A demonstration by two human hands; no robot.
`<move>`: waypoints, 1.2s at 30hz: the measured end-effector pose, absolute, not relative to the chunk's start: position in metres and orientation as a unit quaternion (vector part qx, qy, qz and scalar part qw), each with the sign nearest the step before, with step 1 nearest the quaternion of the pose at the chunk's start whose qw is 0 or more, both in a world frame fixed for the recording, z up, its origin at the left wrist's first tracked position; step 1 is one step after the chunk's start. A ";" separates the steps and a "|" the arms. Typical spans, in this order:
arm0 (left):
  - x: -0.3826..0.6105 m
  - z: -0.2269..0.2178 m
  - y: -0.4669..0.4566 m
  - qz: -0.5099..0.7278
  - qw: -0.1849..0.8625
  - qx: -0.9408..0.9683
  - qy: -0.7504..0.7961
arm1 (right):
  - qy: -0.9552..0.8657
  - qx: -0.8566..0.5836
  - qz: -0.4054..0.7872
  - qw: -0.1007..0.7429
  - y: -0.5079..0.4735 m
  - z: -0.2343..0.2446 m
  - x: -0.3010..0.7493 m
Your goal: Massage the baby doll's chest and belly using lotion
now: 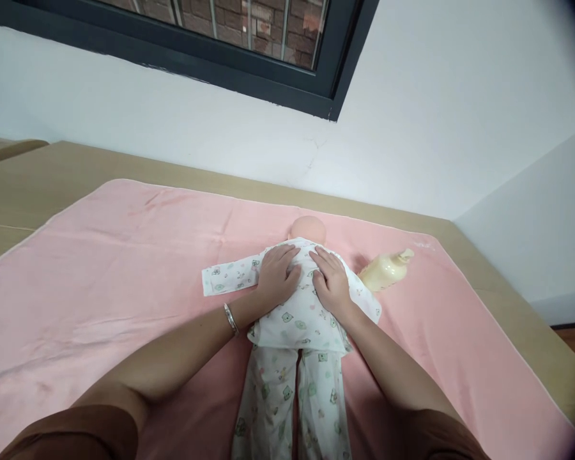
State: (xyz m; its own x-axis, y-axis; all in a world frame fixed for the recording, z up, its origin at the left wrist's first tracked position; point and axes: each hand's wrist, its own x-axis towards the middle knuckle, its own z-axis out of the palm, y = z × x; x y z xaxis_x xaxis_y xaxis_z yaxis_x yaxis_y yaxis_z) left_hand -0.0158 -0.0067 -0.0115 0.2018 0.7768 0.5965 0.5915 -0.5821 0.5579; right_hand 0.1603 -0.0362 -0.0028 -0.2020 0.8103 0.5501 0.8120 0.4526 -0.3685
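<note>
A baby doll (308, 227) lies on a pink blanket (163, 249), its bald head pointing away from me and its face out of sight. It wears a white patterned top (299, 319) and matching trousers (287, 390). My left hand (278, 275) rests flat on the upper left of the top, fingers stretched toward the head. On the upper right of the top lies my right hand (333, 281), its fingers also extended. The left sleeve spreads out sideways. Beside the right sleeve, a pale yellow bottle (386, 271) lies on its side on the blanket.
The blanket covers much of a wooden tabletop (91, 163). Behind the table stands a white wall (249, 140) with a dark-framed window (268, 86). A wooden edge (19, 150) of another piece shows at the far left.
</note>
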 end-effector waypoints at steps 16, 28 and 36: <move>-0.015 -0.008 -0.009 0.417 0.013 0.810 0.412 | -0.805 -0.517 -0.053 0.286 -0.038 0.005 0.159; -0.015 -0.008 -0.012 0.407 0.012 0.803 0.436 | -0.774 -0.545 -0.060 0.317 -0.044 0.001 0.156; -0.015 -0.011 -0.006 0.420 -0.014 0.820 0.388 | -0.797 -0.519 -0.071 0.300 -0.039 0.002 0.160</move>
State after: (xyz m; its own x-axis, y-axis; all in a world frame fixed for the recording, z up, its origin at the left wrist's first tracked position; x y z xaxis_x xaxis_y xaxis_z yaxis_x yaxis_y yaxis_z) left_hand -0.0147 -0.0055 -0.0108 0.3459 0.6242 0.7005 0.6476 -0.6991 0.3032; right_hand 0.1597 -0.0387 0.0022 -0.2809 0.7852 0.5519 0.8708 0.4502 -0.1974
